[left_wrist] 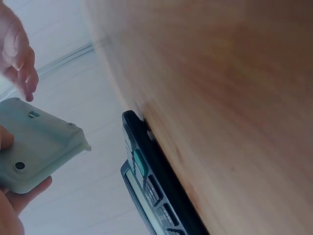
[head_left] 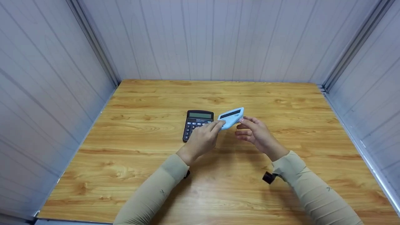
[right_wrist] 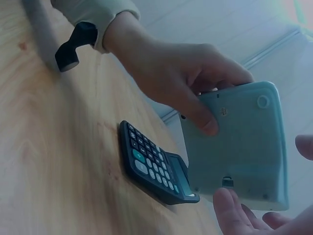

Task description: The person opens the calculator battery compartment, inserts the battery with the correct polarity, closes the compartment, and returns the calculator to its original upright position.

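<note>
A light blue calculator (head_left: 232, 117) is held tilted above the table, its dark display strip facing up. My left hand (head_left: 203, 139) pinches its left end, fingers on the face and the thumb (right_wrist: 208, 125) on its back in the right wrist view. My right hand (head_left: 257, 132) is at the other end, with one digit at the edge and the other fingers loosely extended and apart. The right wrist view shows the blue calculator's back with a small slot and round feet. A black calculator (head_left: 200, 115) lies on the table, partly hidden behind my left hand.
The wood-grain table (head_left: 140, 125) bears the black calculator. Pale panelled walls (head_left: 200, 40) enclose it at the back and both sides. A small black wrist mount (head_left: 268, 177) juts from my right sleeve, low over the table.
</note>
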Action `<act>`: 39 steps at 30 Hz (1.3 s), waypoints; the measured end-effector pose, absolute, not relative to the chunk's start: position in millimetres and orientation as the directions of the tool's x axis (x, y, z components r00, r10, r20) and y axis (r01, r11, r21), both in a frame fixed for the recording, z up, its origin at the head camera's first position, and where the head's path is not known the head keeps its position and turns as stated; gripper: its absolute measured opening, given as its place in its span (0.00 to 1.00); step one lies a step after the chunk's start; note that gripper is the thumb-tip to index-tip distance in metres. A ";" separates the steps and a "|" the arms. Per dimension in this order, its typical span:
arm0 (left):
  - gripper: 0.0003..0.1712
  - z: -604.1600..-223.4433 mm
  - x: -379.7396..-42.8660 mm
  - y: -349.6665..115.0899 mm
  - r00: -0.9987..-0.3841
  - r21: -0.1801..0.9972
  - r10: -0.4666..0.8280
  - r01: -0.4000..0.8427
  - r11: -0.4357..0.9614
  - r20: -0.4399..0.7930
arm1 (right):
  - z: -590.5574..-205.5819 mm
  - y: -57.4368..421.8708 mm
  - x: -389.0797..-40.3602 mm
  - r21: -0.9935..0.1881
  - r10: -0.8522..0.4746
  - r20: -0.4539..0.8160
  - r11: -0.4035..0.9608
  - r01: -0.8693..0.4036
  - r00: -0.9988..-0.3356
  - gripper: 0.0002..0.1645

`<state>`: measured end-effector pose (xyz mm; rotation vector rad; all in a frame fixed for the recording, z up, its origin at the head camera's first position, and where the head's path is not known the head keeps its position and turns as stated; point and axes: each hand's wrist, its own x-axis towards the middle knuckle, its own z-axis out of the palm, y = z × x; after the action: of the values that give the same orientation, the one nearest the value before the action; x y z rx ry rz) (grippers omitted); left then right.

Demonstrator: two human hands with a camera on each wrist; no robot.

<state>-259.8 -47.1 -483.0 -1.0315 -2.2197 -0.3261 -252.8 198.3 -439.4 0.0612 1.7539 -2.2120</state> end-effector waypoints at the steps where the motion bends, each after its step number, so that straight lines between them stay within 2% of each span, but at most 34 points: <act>1: 0.25 -483.3 -259.9 -46.8 -0.456 -0.083 0.603 0.749 0.657 0.655 | -439.2 198.8 -253.0 -0.939 -0.225 -0.228 -0.206 0.275 -0.947 0.23; 4: 0.25 -484.3 -260.4 -45.8 -0.413 -0.169 0.643 0.743 0.647 0.644 | -438.8 200.4 -253.3 -0.929 -0.237 -0.239 -0.225 0.293 -0.942 0.21; 10: 0.23 -484.9 -261.9 -44.1 -0.337 -0.308 0.685 0.707 0.637 0.646 | -437.8 203.7 -251.5 -0.898 -0.290 -0.264 -0.274 0.344 -0.920 0.29; 15: 0.22 -483.4 -259.5 -43.5 -0.318 -0.366 0.713 0.688 0.627 0.625 | -437.5 203.9 -251.7 -0.867 -0.312 -0.278 -0.326 0.377 -0.909 0.22; 17: 0.22 -482.8 -258.3 -43.1 -0.314 -0.386 0.726 0.682 0.621 0.612 | -436.7 203.5 -251.8 -0.859 -0.315 -0.283 -0.338 0.385 -0.906 0.22; 25: 0.22 -482.7 -256.1 -42.0 -0.256 -0.475 0.758 0.648 0.595 0.601 | -436.3 203.4 -251.0 -0.843 -0.328 -0.304 -0.345 0.413 -0.894 0.35; 32: 0.26 -479.5 -254.3 -43.4 -0.253 -0.518 0.787 0.634 0.574 0.562 | -437.1 204.2 -251.4 -0.843 -0.341 -0.300 -0.343 0.415 -0.891 0.40; 39: 0.23 -476.1 -256.0 -43.0 -0.276 -0.478 0.786 0.667 0.571 0.554 | -439.2 206.8 -251.9 -0.859 -0.323 -0.285 -0.332 0.390 -0.902 0.41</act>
<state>-256.0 -43.0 -476.1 -1.1602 -2.0191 0.1914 -251.9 206.8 -439.2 0.0868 1.4799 -2.2572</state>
